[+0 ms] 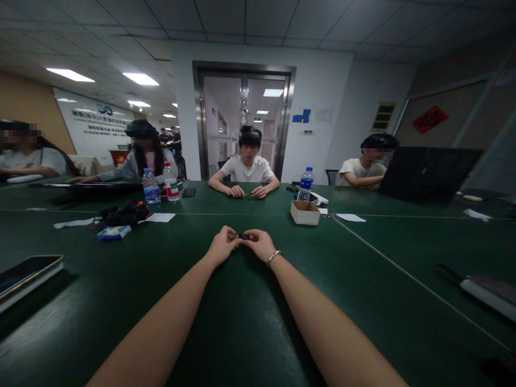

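Observation:
Both of my arms reach forward over the dark green table [237,312]. A small black object [243,236] is pinched between my two hands near the middle of the table; it is too small and dark to name. My left hand [223,244] grips its left end with closed fingers. From the other side, my right hand [260,244] has thumb and fingers closed on its right end. A silver bracelet [274,258] circles my right wrist.
An open cardboard box [305,213] and a blue-labelled bottle [307,180] stand right of centre. Left are two bottles, a black cable bundle [123,215], a blue-and-white packet [113,232] and a phone [30,277]. Across the table sits a person [249,169]; others sit at both sides.

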The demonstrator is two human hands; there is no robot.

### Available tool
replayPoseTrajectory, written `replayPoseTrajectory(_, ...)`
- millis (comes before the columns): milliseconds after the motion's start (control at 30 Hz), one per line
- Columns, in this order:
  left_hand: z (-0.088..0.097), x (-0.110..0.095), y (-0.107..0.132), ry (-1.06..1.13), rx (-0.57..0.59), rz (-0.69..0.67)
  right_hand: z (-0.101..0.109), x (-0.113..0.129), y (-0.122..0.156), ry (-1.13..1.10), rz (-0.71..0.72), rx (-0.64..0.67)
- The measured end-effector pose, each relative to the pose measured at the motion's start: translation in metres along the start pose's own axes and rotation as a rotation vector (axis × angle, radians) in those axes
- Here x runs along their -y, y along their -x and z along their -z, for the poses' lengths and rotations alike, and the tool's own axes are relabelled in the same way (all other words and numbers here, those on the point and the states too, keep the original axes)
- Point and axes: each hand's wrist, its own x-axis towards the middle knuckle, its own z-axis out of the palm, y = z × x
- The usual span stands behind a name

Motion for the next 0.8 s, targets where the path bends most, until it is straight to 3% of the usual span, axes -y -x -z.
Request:
replayPoseTrajectory(300, 0.0035, -0.0003, 0.0007, -0.068, 0.017, -0.008, 0.0076, 0.0071, 0.0027, -0.127, -0.027, 0.073)
replayPoseTrajectory(467, 0.0047, 0.0024, -0.0013, -0.032, 0.022, -0.028, 0.0106, 0.005, 0.0026, -0.222, -0.015, 0.025)
replayPoseTrajectory(633, 0.0062, 0.002, -0.0009, 0.04, 0.051, -0.033, 0.008, -0.0001, 0.0013, -0.439, -0.096, 0.009)
replayPoseTrajectory(800, 0.0072, -0.0038, 0.0017, 0.085, 0.077, -0.025, 0.0058, -0.0013, -0.0012, -0.521, -0.146, 0.022)
